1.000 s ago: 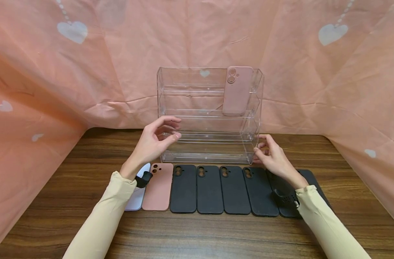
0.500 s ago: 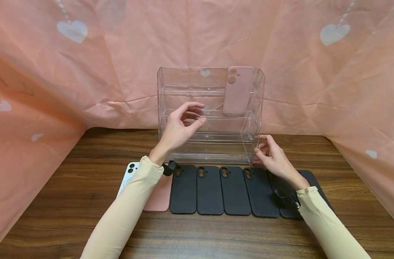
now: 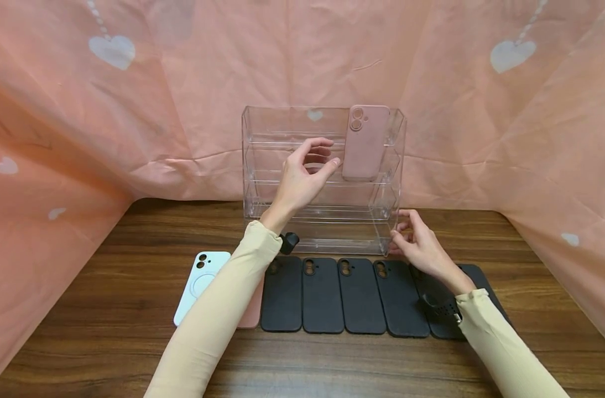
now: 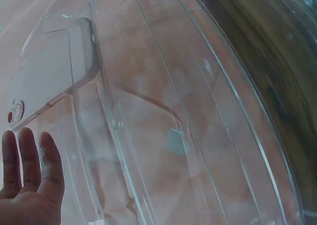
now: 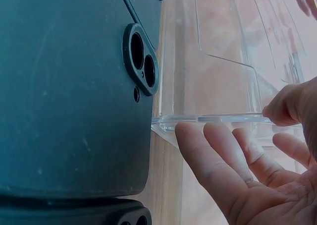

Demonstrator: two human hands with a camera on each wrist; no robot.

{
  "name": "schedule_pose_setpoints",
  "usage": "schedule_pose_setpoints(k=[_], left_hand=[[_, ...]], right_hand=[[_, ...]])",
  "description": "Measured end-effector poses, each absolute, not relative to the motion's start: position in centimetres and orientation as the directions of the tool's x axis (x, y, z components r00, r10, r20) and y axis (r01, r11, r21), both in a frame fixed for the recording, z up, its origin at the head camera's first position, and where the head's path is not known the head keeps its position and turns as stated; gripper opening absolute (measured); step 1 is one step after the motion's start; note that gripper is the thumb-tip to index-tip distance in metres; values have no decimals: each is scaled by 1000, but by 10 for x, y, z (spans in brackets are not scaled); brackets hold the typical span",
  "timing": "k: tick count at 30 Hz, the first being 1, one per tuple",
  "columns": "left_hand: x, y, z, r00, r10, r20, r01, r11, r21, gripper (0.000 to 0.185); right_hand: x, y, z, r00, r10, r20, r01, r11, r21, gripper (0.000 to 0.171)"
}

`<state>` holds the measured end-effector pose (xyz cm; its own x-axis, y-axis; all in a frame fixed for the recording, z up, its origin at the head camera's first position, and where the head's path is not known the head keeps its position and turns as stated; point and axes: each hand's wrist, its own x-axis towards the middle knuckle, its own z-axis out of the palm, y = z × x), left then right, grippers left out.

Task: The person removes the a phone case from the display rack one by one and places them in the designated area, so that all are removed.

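Note:
A clear acrylic tiered display stand (image 3: 327, 243) stands upright on the table, and a pink phone case (image 3: 367, 143) leans on its upper right tier. My left hand (image 3: 304, 171) is raised in front of the stand, just left of that case, with loosely curved fingers and nothing between them. In the left wrist view, its fingertips (image 4: 30, 150) appear near the case's camera end. Down at the stand's lower right corner, my right hand (image 3: 422, 243) grips the side panel (image 5: 223, 118), thumb on one side and fingers on the other.
Along the front of the stand lies a row of phone cases: a white one (image 3: 198, 284) at left, a pink one (image 3: 253, 309) partly under the left sleeve, then several black ones (image 3: 322, 296). Pink cloth (image 3: 183, 83) hangs behind and at both sides.
My left hand has moved right and up across the stand toward the leaning pink case, uncovering the white case. My right hand has stayed at the stand's side.

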<state>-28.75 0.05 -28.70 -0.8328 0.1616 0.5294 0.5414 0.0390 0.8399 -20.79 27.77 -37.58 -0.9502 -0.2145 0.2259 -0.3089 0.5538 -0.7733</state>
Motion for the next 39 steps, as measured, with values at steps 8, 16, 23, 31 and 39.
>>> schedule_pose_setpoints(k=[8, 16, 23, 31, 39], left_hand=[[-308, 17, -284, -847, 150, 511, 524, 64, 849, 35], [-320, 27, -278, -868, 145, 475, 493, 135, 860, 37], [-325, 32, -274, -875, 130, 467, 484, 172, 858, 38], [-323, 35, -276, -884, 90, 458, 466, 231, 854, 43], [-322, 39, -277, -883, 109, 457, 469, 154, 869, 46]], right_hand=[[-209, 278, -376, -946, -217, 240, -322, 564, -761, 44], [-210, 280, -377, -946, -217, 240, -321, 548, -772, 44], [-211, 279, -375, -940, -222, 259, -340, 534, -774, 44], [-206, 278, -374, -947, -224, 229, -317, 545, -776, 45], [-204, 280, -376, -939, -231, 254, -341, 540, -770, 44]])
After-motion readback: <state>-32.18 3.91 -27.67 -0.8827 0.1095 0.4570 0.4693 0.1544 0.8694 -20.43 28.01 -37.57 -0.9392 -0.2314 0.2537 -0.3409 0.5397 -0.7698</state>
